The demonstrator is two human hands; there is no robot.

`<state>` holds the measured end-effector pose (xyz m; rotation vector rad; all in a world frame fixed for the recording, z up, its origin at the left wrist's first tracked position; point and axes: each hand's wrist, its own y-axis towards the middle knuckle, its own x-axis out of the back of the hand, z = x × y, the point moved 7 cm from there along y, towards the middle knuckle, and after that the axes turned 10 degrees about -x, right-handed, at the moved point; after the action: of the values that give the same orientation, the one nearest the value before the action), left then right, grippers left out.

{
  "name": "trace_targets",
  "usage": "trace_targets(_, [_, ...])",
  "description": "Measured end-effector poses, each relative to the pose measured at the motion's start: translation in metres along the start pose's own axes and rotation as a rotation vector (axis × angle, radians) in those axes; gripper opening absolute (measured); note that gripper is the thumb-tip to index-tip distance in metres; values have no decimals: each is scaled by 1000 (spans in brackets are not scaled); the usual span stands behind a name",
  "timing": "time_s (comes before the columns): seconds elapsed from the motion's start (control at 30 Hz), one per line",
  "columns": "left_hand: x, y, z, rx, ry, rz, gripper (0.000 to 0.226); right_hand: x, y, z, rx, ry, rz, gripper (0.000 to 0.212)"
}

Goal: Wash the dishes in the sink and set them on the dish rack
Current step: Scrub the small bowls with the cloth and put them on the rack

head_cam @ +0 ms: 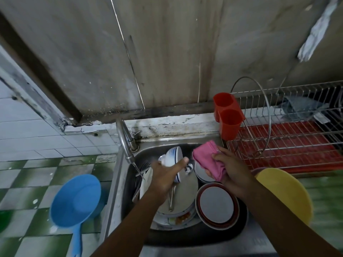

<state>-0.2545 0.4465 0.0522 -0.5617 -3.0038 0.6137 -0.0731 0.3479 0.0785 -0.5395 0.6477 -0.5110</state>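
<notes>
I see the wire dish rack [289,138] to the right of the steel sink [167,140], which is piled with plates [187,193]. Over the sink my left hand [163,180] curls round a blue-striped white bowl [173,156]. My right hand [233,173] clutches a folded pink cloth [206,158] just beside the bowl.

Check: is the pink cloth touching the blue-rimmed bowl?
Apart. Head view shows bare sink between pink cloth in right hand and bowl in left hand.

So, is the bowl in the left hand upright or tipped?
Tipped: the left hand holds the blue-striped bowl on its side above the sink.
</notes>
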Motion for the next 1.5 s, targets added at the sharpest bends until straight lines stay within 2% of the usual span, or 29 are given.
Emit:
trace_targets(0.07, [6, -3, -14, -134, 194, -31, 104, 0, 2, -1, 2, -2, -3, 33])
trace_targets(0.2, [8, -3, -37, -353, 296, -39, 78, -6, 3, -4, 15, -22, -8, 31])
trace_targets(0.27, [6, -3, -46, -432, 344, -18, 81, -12, 3, -6, 14, -31, 3, 33])
trace_targets(0.43, [2, -8, -64, -555, 449, 30, 100, -24, 2, -9, 16, -26, 12, 39])
trace_targets(0.73, [-2, -20, -80, -650, 547, 48, 96, -38, -9, -12, -4, -36, 68, 42])
trace_targets(0.83, [-1, -16, -74, -606, 507, 40, 95, -35, -12, -13, 33, -154, -9, 39])
trace_targets(0.93, [-4, -14, -67, -408, 239, 90, 82, -38, -25, 2, 207, -419, -112, 35])
trace_targets(1.0, [-12, -20, -69, -270, 11, 184, 68, -53, -40, 19, 433, -664, -129, 39])
trace_targets(1.07, [-18, -27, -67, -114, -135, 240, 66, -72, -52, 29, 678, -895, -135, 45])
trace_targets(1.17, [-27, -30, -61, 10, -215, 284, 71, -92, -61, 34, 1065, -1249, -157, 51])
trace_targets(1.27, [-34, -33, -66, 36, -217, 305, 68, -104, -58, 35, 1296, -1569, -126, 50])
trace_targets(1.37, [-29, -30, -75, 9, -190, 281, 70, -105, -54, 35, 1297, -1716, -207, 50])
trace_targets(1.43, [-27, -24, -78, -30, -164, 245, 72, -102, -52, 33, 1080, -1572, -229, 46])
trace_targets(1.5, [-25, -21, -81, -70, -161, 206, 70, -100, -44, 24, 797, -1322, -181, 40])
